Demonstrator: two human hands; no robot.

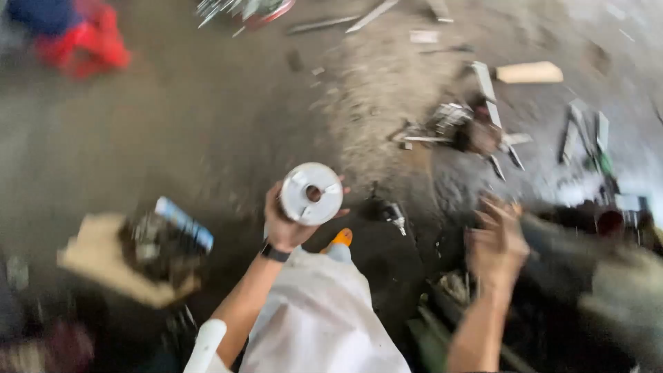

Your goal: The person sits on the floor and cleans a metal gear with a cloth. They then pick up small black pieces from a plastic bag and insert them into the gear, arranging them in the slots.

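The left hand [286,222] cups a round metal disc [311,193], fingers wrapped behind it, face up just below centre. At four o'clock the right hand [497,245], blurred, fingers spread and empty, reaches over dark oily parts [456,124]. Judged: inspecting the disc; next calls for steadying it.

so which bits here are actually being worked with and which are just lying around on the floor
In hand:
- round metal disc, held up by the left hand
- right hand, blurred, reaching toward dark parts at the right; its grip is unclear

Lying about:
- metal strips
- red cloth
- cardboard piece
- wooden block
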